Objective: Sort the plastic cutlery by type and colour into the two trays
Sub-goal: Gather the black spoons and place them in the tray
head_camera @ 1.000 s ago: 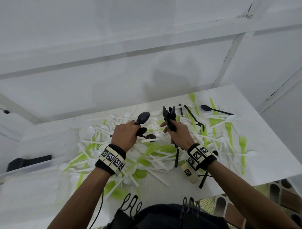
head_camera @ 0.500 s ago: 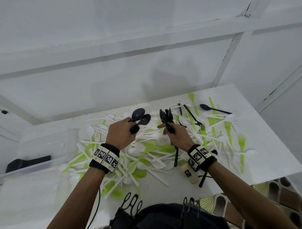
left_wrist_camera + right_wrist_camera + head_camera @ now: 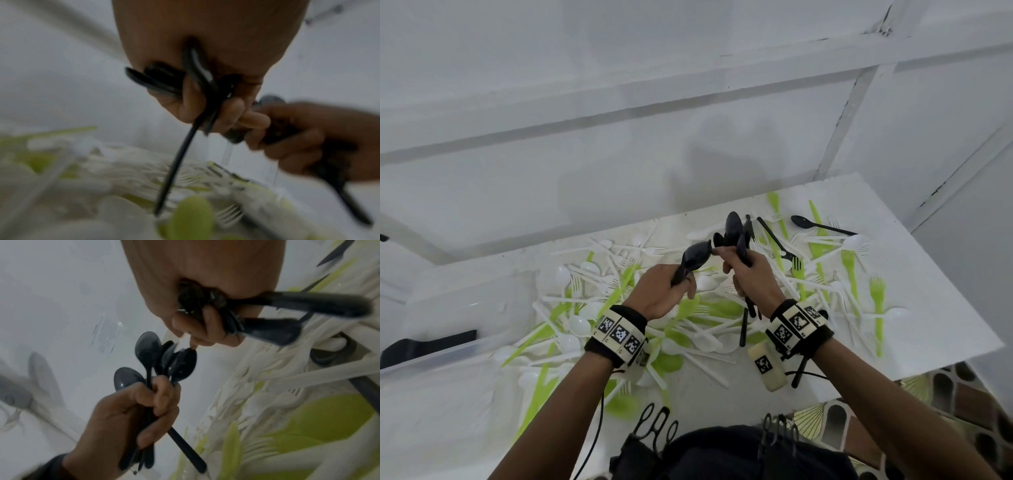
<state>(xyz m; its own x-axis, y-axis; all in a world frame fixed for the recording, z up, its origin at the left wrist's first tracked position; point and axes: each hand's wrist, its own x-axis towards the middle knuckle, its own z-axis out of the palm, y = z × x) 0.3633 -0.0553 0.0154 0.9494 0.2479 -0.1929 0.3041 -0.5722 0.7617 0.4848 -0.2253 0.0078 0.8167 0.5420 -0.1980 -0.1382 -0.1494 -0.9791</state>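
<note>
Now both hands are raised over the cutlery pile (image 3: pixel 640 322), each fist curled round black spoons. Left hand (image 3: pixel 664 291) bundle (image 3: pixel 693 258) points bowls toward right hand (image 3: pixel 751 279), whose fingertip touches a bowl; right bundle (image 3: pixel 734 229) stands upright. Tray (image 3: pixel 458 308) lies far left, nearer left hand.

Black wristbands (image 3: pixel 616 334) bearing square black-and-white markers, bare forearms.

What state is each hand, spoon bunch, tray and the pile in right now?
Left hand: grips black spoons, raised over the pile.
Right hand: grips a second bunch of black spoons, fingertip touching the left bunch.
Pile: mixed white, green and black cutlery, unsorted.
Tray: at left, contents unclear.
</note>
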